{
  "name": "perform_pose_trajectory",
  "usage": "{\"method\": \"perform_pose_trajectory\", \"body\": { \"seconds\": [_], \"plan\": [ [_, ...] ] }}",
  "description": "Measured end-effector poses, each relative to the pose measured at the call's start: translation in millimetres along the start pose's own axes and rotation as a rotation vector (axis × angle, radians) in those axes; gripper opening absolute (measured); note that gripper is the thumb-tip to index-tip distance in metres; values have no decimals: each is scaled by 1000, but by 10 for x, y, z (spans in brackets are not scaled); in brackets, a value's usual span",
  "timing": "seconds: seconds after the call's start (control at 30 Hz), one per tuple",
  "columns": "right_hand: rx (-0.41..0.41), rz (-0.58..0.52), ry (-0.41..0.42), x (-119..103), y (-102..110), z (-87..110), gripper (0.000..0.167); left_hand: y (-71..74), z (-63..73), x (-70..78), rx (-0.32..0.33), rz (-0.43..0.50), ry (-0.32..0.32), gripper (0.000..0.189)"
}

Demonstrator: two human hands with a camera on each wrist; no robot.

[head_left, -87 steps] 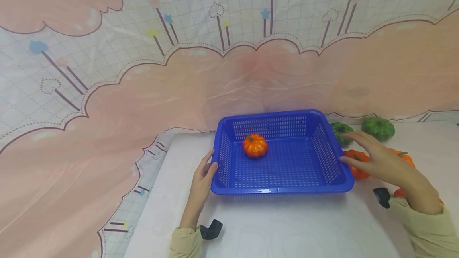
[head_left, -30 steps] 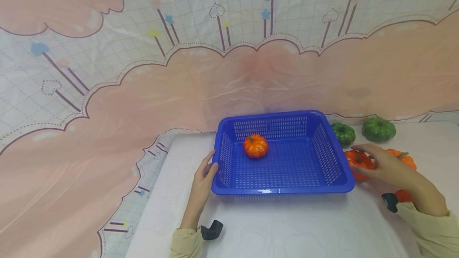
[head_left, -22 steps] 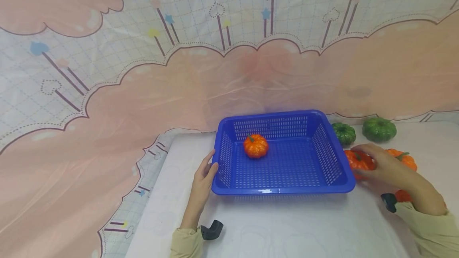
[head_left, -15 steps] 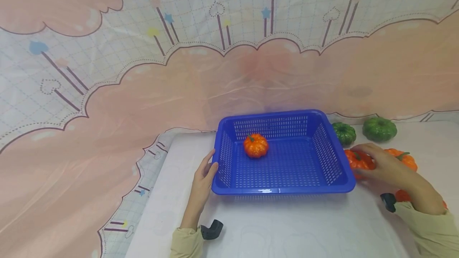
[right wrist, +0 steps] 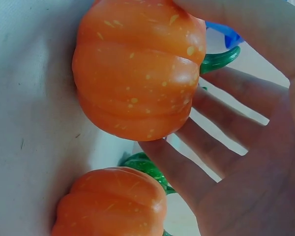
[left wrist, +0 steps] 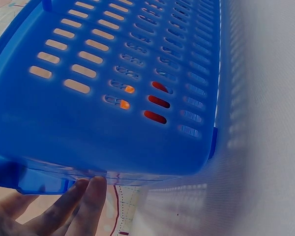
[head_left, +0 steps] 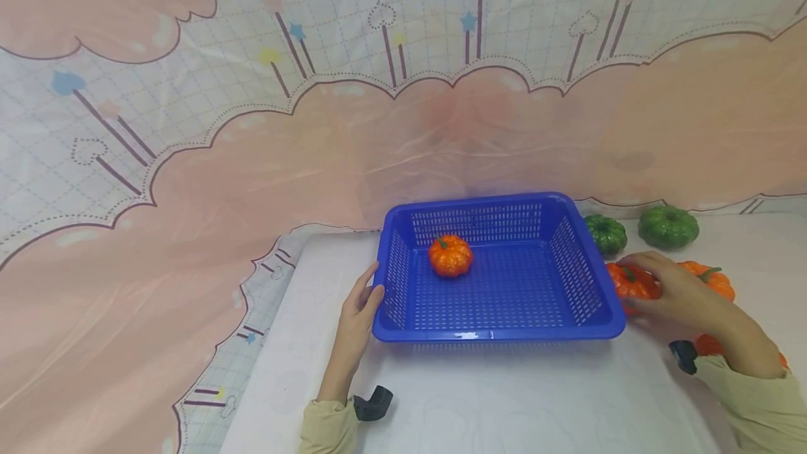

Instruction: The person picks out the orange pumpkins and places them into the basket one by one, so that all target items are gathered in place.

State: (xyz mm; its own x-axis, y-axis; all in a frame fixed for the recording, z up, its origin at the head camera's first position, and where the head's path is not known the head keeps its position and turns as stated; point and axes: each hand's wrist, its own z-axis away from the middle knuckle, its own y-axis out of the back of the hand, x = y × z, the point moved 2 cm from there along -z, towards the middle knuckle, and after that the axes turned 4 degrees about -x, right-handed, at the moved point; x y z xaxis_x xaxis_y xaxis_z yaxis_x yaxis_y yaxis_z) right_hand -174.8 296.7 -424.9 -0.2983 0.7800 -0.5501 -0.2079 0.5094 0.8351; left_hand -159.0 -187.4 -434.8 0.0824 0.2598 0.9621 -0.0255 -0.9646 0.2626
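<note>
The right hand (head_left: 677, 293) grasps the red-orange pumpkin (head_left: 632, 284) on the desk (head_left: 504, 398), just beside the blue basket (head_left: 498, 335). The left hand (head_left: 354, 321) touches the basket, fingers unclenched. Even pressure on both sides should prevent slipping.

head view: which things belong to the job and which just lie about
Likely involved: blue basket, pumpkin inside it, gripped pumpkin
Seemingly lying about: small green pumpkin, large green pumpkin, orange pumpkin beyond right hand, half-hidden orange thing

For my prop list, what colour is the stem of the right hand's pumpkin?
The stem is green, clearest in the right wrist view.
</note>
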Motion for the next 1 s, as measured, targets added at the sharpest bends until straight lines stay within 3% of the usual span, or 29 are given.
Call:
{"method": "perform_pose_trajectory", "body": {
  "seconds": [0.73, 1.0],
  "plan": [
    [2, -3, -22, -61, 56, 4, 64, 4, 10, 4, -1, -8, 1, 53],
    [92, 25, 64, -92, 110, 15, 58, 10, 8, 7, -3, -13, 3, 52]
  ]
}}
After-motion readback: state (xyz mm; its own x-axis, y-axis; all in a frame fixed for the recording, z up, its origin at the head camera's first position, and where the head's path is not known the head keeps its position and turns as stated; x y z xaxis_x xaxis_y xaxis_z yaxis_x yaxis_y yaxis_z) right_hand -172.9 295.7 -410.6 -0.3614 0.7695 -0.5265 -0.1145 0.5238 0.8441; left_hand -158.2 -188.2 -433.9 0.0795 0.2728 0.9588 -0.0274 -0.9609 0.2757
